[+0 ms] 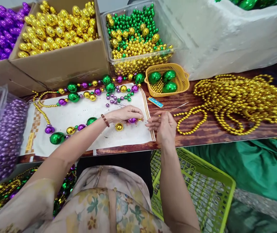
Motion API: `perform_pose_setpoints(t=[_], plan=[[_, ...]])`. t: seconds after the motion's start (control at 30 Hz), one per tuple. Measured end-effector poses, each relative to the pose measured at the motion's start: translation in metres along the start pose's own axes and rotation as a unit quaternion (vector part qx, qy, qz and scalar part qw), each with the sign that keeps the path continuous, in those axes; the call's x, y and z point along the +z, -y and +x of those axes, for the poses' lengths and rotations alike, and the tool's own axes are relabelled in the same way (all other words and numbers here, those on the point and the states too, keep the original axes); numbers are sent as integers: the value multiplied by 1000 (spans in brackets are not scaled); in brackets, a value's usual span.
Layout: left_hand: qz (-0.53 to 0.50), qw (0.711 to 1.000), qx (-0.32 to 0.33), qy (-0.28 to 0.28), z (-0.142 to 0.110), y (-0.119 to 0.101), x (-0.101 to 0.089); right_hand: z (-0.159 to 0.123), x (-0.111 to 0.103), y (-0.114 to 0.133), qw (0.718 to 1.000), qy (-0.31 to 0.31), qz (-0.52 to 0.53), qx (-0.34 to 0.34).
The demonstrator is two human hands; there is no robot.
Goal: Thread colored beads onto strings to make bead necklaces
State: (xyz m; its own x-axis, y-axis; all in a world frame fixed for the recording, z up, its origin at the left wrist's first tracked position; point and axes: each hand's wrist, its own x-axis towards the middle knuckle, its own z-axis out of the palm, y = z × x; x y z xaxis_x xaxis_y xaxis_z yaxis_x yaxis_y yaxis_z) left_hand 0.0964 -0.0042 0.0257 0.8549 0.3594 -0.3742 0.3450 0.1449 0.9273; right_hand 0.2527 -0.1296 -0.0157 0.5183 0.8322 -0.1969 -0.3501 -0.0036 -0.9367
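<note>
My left hand point(128, 113), with a brown bead bracelet at its wrist, reaches over the white cloth. Its thumb and fingers are pinched at a small gold bead, mostly hidden, beside a purple bead point(132, 120) under the fingers. A loose gold bead point(119, 126) lies just left of them. My right hand point(165, 127) is closed on a thin needle point(180, 106) that sticks out to the upper right. The two hands' fingertips almost meet. A strand of green, purple and gold beads point(81, 127) runs leftward under my left forearm and loops round the cloth.
Behind the white cloth point(38, 140) stand a cardboard box point(75, 60) of gold beads and a clear bin point(140, 55) of green and gold ones. A yellow basket point(187, 77) holds large green beads. Gold bead strings point(242, 103) pile up at right. A green crate point(229, 191) sits below the table edge.
</note>
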Motion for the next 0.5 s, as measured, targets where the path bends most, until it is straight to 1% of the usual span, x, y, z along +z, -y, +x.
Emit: perform_pose_setpoints(t=[0.1, 0.17, 0.23, 0.37, 0.43, 0.5], plan=[[1, 1000, 4, 29, -5, -12, -4, -3, -5, 9, 998, 55, 34, -19], [1, 999, 8, 45, -10, -20, -7, -7, -6, 15, 996, 69, 38, -29], [7, 999, 11, 42, -17, -28, -10, -12, -5, 22, 996, 62, 38, -42], [51, 999, 17, -10, -33, -41, -15, -19, -7, 48, 992, 68, 88, -55], [75, 997, 26, -11, -39, -43, -17, -23, -15, 68, 989, 61, 112, -74], [92, 995, 46, -15, -43, -40, -18, -28, -33, 90, 987, 25, 106, -114]])
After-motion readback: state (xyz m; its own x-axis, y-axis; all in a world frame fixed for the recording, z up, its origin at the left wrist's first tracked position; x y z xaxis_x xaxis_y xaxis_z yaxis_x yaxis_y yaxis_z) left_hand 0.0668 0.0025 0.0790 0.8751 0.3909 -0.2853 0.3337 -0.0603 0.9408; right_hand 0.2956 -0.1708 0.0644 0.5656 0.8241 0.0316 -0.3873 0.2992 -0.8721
